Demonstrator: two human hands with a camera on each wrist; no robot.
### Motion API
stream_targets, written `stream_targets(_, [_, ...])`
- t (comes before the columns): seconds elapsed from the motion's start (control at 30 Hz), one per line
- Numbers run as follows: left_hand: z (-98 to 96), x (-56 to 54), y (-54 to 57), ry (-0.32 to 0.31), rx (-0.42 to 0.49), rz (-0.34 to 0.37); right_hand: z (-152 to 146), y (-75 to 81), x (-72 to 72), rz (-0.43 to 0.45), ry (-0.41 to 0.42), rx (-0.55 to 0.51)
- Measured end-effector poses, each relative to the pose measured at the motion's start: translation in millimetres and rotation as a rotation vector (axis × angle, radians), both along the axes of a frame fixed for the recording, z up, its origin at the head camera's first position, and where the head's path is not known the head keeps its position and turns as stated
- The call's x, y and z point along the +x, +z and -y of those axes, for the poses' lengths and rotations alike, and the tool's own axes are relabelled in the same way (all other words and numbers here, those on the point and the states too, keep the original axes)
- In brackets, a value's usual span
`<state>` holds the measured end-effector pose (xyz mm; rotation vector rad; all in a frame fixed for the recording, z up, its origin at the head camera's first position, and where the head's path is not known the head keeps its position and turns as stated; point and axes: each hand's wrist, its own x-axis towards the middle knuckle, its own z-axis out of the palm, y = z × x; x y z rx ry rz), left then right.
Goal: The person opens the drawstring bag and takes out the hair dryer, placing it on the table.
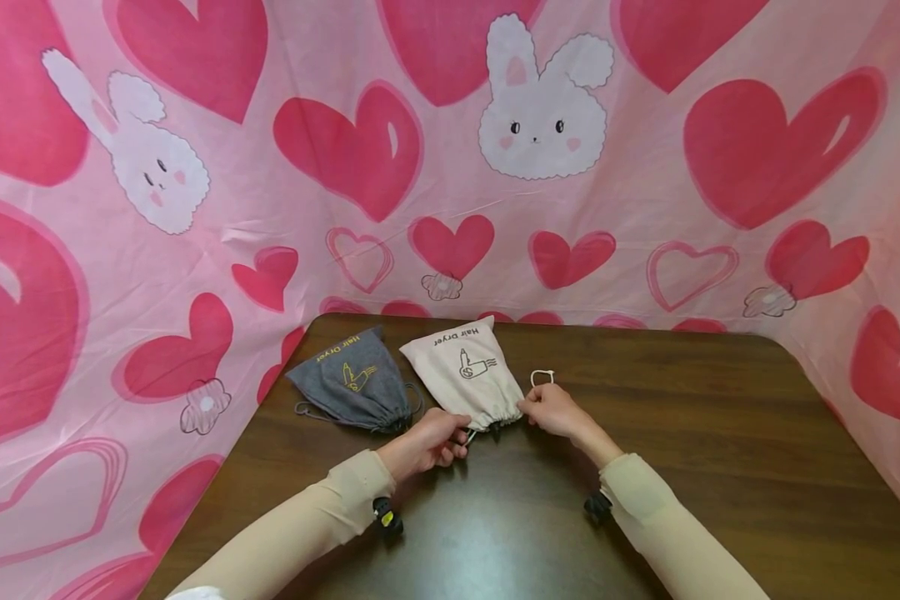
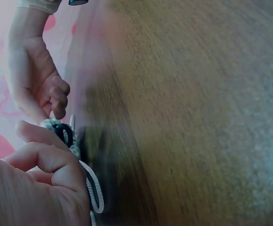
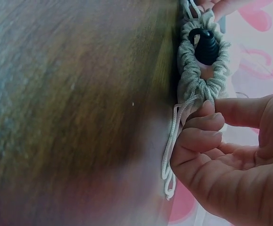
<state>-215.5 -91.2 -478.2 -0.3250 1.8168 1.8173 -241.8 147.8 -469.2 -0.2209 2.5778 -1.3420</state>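
Note:
A cream drawstring bag (image 1: 457, 387) printed "Hair Dryer" lies on the table, its gathered mouth toward me. My left hand (image 1: 429, 440) pinches the left edge of that mouth, thumb on top. At the opposite edge my right hand (image 1: 557, 410) pinches the cloth between thumb and index finger. The right wrist view shows the ruffled mouth partly open. Inside it sits a black ribbed piece (image 3: 207, 51) with a loop at its end; the bag hides anything deeper. White cord (image 3: 165, 162) hangs in a loop beside the right hand, and another white loop (image 2: 98, 195) hangs by the left.
Left of the cream bag lies a dark grey drawstring bag (image 1: 337, 387) with yellow "Hair Dryer" print, its mouth drawn in. Both bags are on a brown wooden table (image 1: 690, 417). A pink cloth (image 1: 450, 192) with hearts and rabbits stands around the table's back and sides.

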Motion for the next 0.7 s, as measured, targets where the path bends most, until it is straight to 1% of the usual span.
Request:
stream_targets(0.27, [0.6,0.1,-1.1,0.003,-0.007,-0.009,-0.6,0.7,0.5,0.009,-0.003,-0.015])
stream_targets(0.7, [3.3,1.1,-1.3,-0.024,-0.012,-0.028,-3.5,0.2,-2.2,0.045,-0.002,-0.043])
